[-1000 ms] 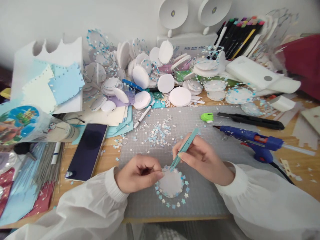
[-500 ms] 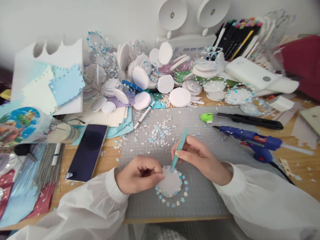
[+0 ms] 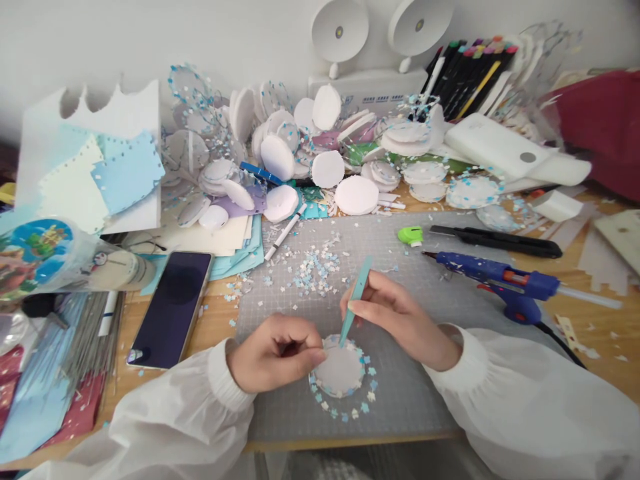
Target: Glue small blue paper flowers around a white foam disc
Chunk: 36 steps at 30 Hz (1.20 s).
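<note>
Though I study the feed closely from my distant seat, writing defeats me: the clear plastic tub with a bright printed picture (image 3: 43, 243) at far left gives me colours alone, and the small dark lettering on the white twin-headed lamp box (image 3: 345, 87) behind is too fine to read. Nearer the middle, the bare left hand (image 3: 277, 353) has thumb and forefinger pressed together, covering part of the left rim of a round white disc edged with tiny blue and white flowers (image 3: 340, 370); whether they pinch anything I cannot tell. The disc lies flat on the grey gridded cutting mat (image 3: 400, 407), an arc of similar flowers curving round its near side. The bare right hand (image 3: 400, 327) grips slim teal tweezers (image 3: 359, 287), their long axis slanting from upper right to lower left, tips down at the disc's far rim. Around these I see a dark-screened phone (image 3: 173, 307), scattered pale flower-shaped bits (image 3: 317, 270), a small lime-green plastic tool (image 3: 411, 235), a black utility knife (image 3: 495, 241) and a blue glue gun (image 3: 480, 268), nozzle pointing left.
</note>
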Motion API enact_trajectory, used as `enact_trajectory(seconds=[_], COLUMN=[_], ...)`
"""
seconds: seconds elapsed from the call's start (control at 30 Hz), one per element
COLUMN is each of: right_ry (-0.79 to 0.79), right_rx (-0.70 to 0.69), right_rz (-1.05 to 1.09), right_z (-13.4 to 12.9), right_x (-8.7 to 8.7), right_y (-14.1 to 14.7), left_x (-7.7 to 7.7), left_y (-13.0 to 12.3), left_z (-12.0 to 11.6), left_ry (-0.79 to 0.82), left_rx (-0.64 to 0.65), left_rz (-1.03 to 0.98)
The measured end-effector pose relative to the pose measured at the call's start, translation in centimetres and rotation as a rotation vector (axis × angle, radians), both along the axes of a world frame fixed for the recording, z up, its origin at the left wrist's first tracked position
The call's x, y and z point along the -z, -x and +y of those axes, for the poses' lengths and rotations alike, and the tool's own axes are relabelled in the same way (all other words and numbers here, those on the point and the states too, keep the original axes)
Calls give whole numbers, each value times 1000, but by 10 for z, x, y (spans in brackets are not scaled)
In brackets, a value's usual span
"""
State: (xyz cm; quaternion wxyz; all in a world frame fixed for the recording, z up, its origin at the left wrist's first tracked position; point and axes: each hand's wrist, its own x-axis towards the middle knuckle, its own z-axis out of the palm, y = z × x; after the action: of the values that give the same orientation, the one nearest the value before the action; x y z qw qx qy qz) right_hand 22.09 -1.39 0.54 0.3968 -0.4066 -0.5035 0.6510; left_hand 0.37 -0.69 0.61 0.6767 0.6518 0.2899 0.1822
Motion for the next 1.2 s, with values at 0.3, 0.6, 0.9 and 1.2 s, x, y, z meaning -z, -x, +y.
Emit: enact_trajectory(seconds=[0.3,0.6,0.9,1.2], right_ry=[-18,10,-44,-176], right_rx=[-22,55,-27,344], right_rz=[-6,74,-16,-28], right_z=[-1,1,-2,5], right_x=[-1,6,-1,9], right_y=[1,-2,-1,-5], left_x=[0,1,-1,-1], left_y=[0,-1,-1,0], left_z=[0,0,1,2], left_ry=[10,-4,14,37], left_rx=[12,2,-9,-10], left_rz=[2,-11,-6,14])
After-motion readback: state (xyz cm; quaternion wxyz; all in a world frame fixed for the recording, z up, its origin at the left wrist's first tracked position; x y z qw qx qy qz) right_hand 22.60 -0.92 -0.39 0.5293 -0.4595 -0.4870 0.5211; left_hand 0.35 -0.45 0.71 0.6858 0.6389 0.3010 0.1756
